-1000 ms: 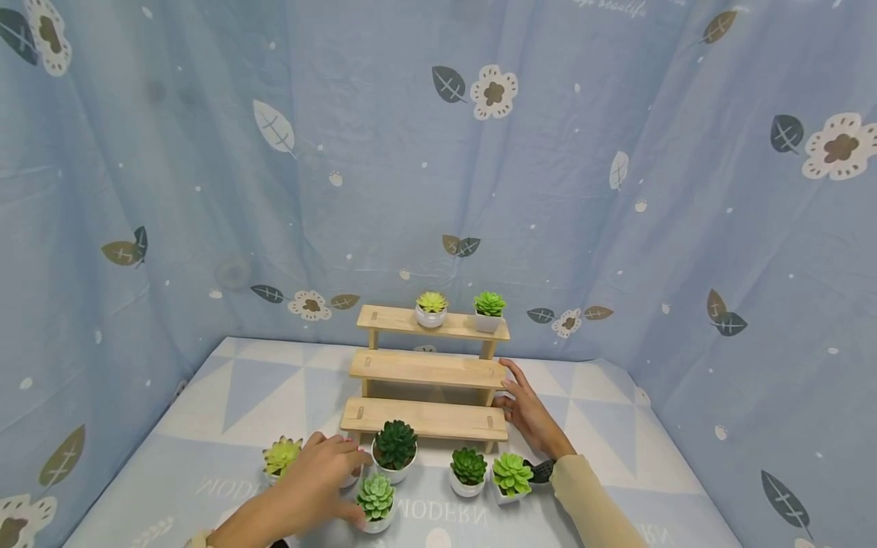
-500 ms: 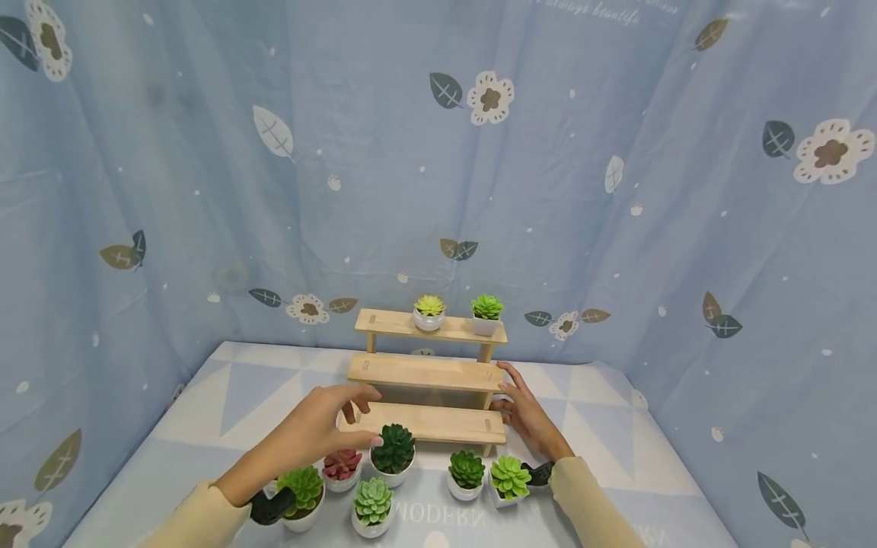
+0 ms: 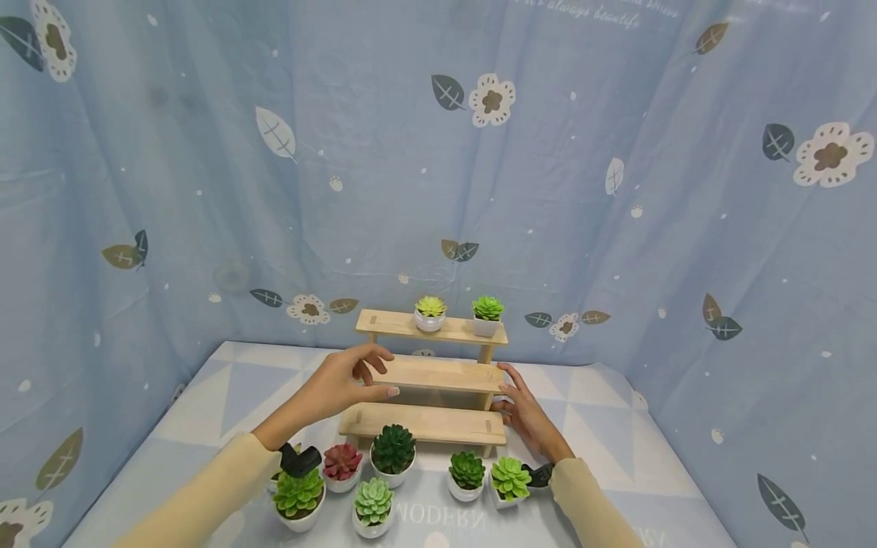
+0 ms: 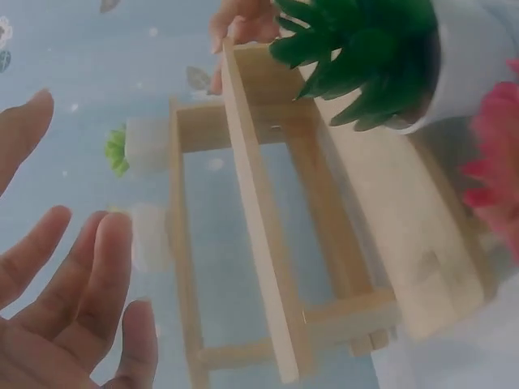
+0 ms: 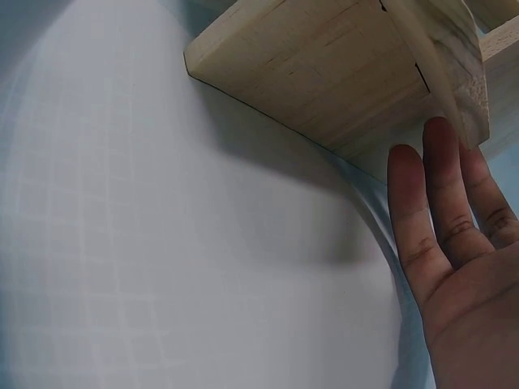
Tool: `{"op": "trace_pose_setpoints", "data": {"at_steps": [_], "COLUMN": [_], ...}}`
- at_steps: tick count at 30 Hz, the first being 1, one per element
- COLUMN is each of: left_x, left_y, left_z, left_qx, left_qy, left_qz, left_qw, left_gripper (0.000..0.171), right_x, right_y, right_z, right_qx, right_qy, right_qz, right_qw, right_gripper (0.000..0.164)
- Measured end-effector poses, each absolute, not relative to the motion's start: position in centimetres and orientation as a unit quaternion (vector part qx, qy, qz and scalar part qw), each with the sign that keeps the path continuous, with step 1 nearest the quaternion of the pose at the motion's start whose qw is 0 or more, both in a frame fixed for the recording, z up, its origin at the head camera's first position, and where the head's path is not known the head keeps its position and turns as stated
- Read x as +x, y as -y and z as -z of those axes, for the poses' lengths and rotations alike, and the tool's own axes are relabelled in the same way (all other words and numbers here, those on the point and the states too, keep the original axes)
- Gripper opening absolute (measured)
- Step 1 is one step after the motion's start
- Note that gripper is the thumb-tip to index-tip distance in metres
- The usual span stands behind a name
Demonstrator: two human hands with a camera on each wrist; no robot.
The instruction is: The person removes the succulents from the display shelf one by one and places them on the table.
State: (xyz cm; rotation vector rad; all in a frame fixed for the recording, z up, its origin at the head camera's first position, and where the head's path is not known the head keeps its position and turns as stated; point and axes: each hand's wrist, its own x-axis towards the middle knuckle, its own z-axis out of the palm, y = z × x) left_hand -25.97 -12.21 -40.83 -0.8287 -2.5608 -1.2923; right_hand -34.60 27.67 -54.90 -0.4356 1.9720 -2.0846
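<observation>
A three-tier wooden shelf [image 3: 438, 373] stands at the table's middle. My left hand [image 3: 342, 384] hovers in front of the left end of its middle tier, fingers loosely bent and apart, holding nothing. In the left wrist view the same hand's fingers [image 4: 113, 251] are spread in the air beside the shelf. My right hand [image 3: 530, 418] touches the shelf's right end; in the right wrist view its nearly straight fingers [image 5: 409, 194] rest against the wood. On the top tier sit a yellow-green succulent [image 3: 430, 313] in a round white pot and a bright green succulent [image 3: 487, 316] in a square one.
Before the shelf stand potted succulents: dark green [image 3: 393, 454], red [image 3: 342, 466], pale green [image 3: 373, 506], a leafy green one [image 3: 299, 498], another green [image 3: 467, 476] and a light green [image 3: 510, 481]. A further plant is mostly hidden behind the left wrist. A blue patterned curtain [image 3: 384, 152] hangs behind.
My left hand has risen from among the front pots, moving forward and right to the middle tier. The red and leafy green succulents have come into view. My right hand stays at the shelf's end.
</observation>
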Motion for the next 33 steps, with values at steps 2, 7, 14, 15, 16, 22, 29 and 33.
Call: {"op": "trace_pose_setpoints", "data": {"at_steps": [2,7,14,15,16,22,29,33], "left_x": [-26.8,-28.5,-30.7,-31.0,-31.3,-32.8,-34.2,-35.0], "left_y": [11.8,10.8,9.8,9.6,9.5,8.5,7.6,7.6], "left_z": [40.7,40.4,40.6,40.6,40.7,40.6,40.8,41.3], "left_qx": [-0.266,-0.238,-0.217,-0.212,-0.207,-0.166,-0.170,-0.169], "left_qy": [0.853,0.847,0.841,0.841,0.841,0.843,0.838,0.840], "left_qz": [0.443,0.468,0.489,0.492,0.494,0.506,0.511,0.506], "left_qw": [0.075,0.080,0.078,0.076,0.075,0.077,0.089,0.099], "left_gripper": [0.049,0.047,0.052,0.054,0.056,0.061,0.057,0.054], "right_x": [-34.6,-34.6,-34.7,-34.7,-34.7,-34.6,-34.7,-34.7], "right_y": [-27.7,-27.7,-27.7,-27.7,-27.8,-27.9,-27.8,-27.7], "right_z": [54.9,55.0,54.8,54.8,54.8,54.9,55.0,55.1], "right_qx": [-0.148,-0.144,-0.138,-0.138,-0.139,-0.137,-0.142,-0.142], "right_qy": [-0.674,-0.675,-0.674,-0.675,-0.676,-0.680,-0.676,-0.675], "right_qz": [0.714,0.714,0.716,0.715,0.714,0.710,0.714,0.715], "right_qw": [0.118,0.116,0.116,0.116,0.116,0.118,0.115,0.119], "right_gripper": [0.052,0.052,0.054,0.055,0.057,0.056,0.060,0.063]}}
